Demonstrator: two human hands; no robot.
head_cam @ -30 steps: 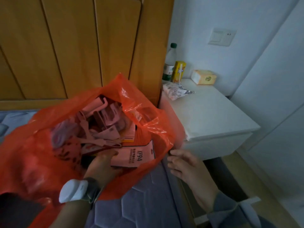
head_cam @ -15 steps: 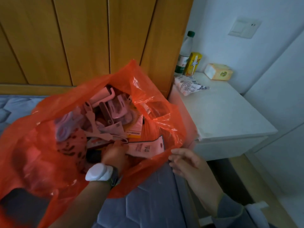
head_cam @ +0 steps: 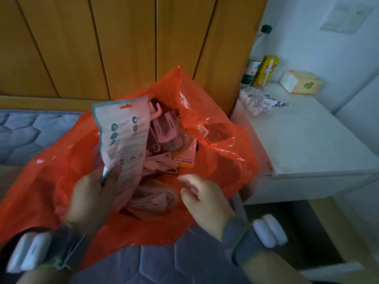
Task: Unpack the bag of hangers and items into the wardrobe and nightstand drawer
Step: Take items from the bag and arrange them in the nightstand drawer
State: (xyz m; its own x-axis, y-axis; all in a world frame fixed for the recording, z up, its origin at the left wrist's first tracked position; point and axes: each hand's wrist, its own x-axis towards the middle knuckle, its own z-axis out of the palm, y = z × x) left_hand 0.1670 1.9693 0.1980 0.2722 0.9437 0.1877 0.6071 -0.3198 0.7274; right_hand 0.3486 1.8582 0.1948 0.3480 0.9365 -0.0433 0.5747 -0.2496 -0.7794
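Bed (head_cam: 30, 136): carries the bag, as it did a second ago.
Orange bag (head_cam: 51, 181): lies open on the bed, just beside the nightstand tabletop (head_cam: 307, 140).
Printed packet (head_cam: 125, 136): a second ago it lay low inside the bag. It now stands upright above the mouth, so unpacking appears to have begun, and it is probably bound for the drawer.
Left hand (head_cam: 92, 197): formerly reaching inside, it now pinches the packet's lower end between thumb and fingers.
Right hand (head_cam: 205, 199): moved from the bag's right rim to above the mouth. Fingers loosely curled, holding nothing; blurred.
Pink hangers (head_cam: 166, 128): still heaped inside the bag.
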